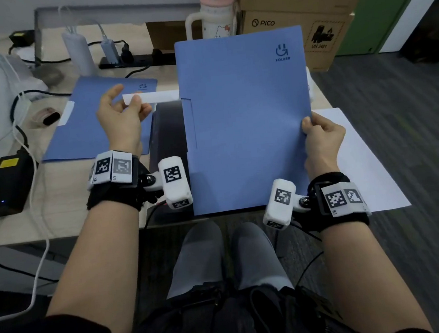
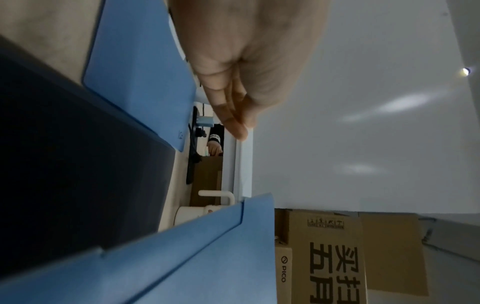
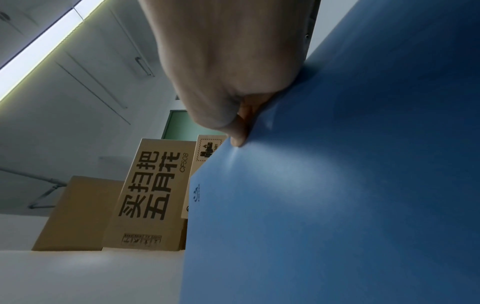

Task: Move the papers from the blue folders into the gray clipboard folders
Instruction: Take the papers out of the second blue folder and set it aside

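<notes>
A white mug with a pink lid and a cartoon cat figure on top stands at the far edge of the surface. Beside it are stacked cardboard boxes, one printed PICO. A black power strip lies near the back with white chargers plugged in beside it. On the left a black power brick with a yellow label sits among white and black cables. A small dark object, possibly an earbud case, lies further back.
</notes>
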